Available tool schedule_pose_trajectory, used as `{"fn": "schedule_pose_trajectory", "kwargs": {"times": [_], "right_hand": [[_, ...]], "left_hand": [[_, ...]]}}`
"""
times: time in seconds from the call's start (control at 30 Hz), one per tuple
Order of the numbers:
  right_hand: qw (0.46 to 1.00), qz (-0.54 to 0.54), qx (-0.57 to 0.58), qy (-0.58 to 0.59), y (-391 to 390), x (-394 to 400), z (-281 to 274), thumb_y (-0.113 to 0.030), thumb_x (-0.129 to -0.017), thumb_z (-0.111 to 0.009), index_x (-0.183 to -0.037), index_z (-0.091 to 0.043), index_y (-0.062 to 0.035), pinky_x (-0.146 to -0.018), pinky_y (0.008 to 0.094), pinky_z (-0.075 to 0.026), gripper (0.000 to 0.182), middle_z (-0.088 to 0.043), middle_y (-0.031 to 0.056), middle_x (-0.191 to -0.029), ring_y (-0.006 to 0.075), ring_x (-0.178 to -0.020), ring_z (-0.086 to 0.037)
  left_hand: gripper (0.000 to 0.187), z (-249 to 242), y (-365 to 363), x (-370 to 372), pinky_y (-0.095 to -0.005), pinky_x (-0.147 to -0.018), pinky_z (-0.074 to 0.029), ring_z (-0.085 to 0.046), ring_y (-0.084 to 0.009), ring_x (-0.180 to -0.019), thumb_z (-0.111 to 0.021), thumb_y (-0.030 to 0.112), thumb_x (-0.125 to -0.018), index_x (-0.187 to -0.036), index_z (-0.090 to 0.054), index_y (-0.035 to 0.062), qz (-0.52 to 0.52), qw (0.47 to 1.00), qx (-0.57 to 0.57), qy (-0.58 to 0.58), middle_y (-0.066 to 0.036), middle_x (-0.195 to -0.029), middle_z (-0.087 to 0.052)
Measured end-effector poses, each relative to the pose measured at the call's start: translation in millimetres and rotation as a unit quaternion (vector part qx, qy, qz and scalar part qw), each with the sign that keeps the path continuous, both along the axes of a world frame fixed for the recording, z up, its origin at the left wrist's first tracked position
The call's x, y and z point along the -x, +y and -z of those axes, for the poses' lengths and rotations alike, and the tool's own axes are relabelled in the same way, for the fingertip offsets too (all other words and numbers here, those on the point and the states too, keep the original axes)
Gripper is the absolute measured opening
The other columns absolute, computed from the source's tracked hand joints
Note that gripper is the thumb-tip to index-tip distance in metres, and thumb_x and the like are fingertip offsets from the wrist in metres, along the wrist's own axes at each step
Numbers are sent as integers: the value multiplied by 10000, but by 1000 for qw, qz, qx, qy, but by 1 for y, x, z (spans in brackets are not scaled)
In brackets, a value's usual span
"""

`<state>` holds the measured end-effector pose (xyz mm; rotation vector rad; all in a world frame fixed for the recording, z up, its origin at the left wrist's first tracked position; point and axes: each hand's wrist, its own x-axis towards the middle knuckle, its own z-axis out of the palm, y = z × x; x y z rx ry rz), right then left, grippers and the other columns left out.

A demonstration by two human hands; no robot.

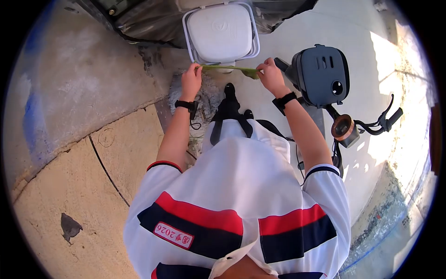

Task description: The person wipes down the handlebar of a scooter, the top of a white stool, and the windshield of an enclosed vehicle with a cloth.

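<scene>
A long, thin green stalk (225, 67) is stretched almost level between my two hands, with a wider leaf-like part hanging near its right end. My left hand (191, 77) pinches the left end, and my right hand (271, 76) pinches the right end. Just beyond the stalk stands a white lidded bin (220, 30) with a pale frame around it; its lid is down. Something small and pale shows under the stalk, below the bin's front edge, too small to make out. Each wrist wears a black band.
To the right stands a scooter with a dark grey front box (324, 74), a round lamp (343, 127) and a black handlebar grip (395, 118). Dark plastic sheeting (158, 23) hangs behind the bin. A concrete step edge (88, 135) runs along the left.
</scene>
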<state>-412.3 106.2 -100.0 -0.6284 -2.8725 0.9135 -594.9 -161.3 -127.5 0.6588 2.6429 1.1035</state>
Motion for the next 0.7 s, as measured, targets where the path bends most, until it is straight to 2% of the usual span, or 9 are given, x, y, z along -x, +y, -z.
{"fn": "schedule_pose_trajectory", "kwargs": {"times": [0.03, 0.13, 0.2, 0.23, 0.33, 0.43, 0.53, 0.57, 0.7], "right_hand": [[1000, 13, -5, -6, 2, 9, 0, -168, -869, -684, -948, -703, -64, -778, 466, -553, 132, -655, 156, -1003, 371, -856, -668], [997, 52, -12, -48, 5, 28, 0, -187, -899, -657, -975, -682, -79, -741, 489, -552, 135, -683, 179, -908, 393, -801, -673], [992, 77, -10, -99, 8, 37, 2, -202, -925, -631, -1004, -659, -89, -715, 507, -548, 140, -694, 197, -840, 411, -764, -673], [993, 87, 5, -85, 16, 39, 14, -211, -934, -621, -1013, -645, -85, -712, 512, -545, 150, -694, 204, -828, 417, -759, -672], [993, 106, 48, -38, 27, 44, 44, -226, -952, -602, -1030, -610, -71, -706, 525, -538, 174, -697, 217, -811, 431, -758, -671], [989, 126, 72, -16, 36, 48, 57, -212, -947, -607, -1032, -593, -52, -714, 521, -537, 182, -704, 212, -838, 430, -782, -675], [984, 154, 93, 14, 43, 57, 59, -174, -933, -614, -1056, -589, -45, -729, 504, -543, 180, -715, 202, -869, 417, -802, -685], [982, 158, 105, 23, 45, 59, 58, -157, -929, -615, -1066, -588, -45, -734, 497, -545, 179, -719, 198, -878, 412, -807, -688], [977, 158, 126, 67, 56, 62, 71, -108, -913, -614, -1132, -567, -45, -757, 472, -551, 233, -729, 181, -912, 393, -823, -697]], "left_hand": [[129, 3, 2, 6, -439, -636, -533, -705, -330, -715, -637, 162, -960, -1032, -636, 56, 6, 1000, -8, 13, -143, -761, -712], [144, 8, 14, 23, -440, -663, -546, -709, -355, -767, -618, 161, -976, -1065, -616, 48, -30, 984, 1, -175, -146, -795, -726], [199, 31, 21, 30, -439, -705, -556, -715, -355, -816, -582, 183, -1010, -1150, -585, 41, -7, 994, -64, -92, -149, -856, -735], [228, 39, 31, 34, -439, -726, -560, -719, -354, -840, -564, 193, -1028, -1193, -570, 37, 5, 994, -98, -52, -151, -887, -740], [356, 40, 47, 40, -438, -826, -556, -683, -352, -1054, -586, 202, -1014, -1328, -504, 56, 22, 998, -14, -61, -213, -1143, -682], [619, 49, 65, 35, -483, -1016, -468, -519, -413, -1288, -610, 273, -993, -1502, -338, 49, 84, 994, 62, -37, -261, -1398, -508], [811, 71, 78, 28, -540, -1162, -285, -348, -490, -1379, -639, 347, -937, -1549, -240, -5, 167, 958, 229, 52, -278, -1491, -391], [871, 80, 81, 23, -576, -1197, -182, -317, -511, -1380, -625, 395, -932, -1561, -199, -32, 170, 959, 219, 61, -272, -1458, -433], [849, 72, 89, 13, -573, -1193, -204, -338, -491, -1379, -621, 385, -940, -1566, -204, -9, 207, 951, 219, 63, -257, -1462, -432]]}}
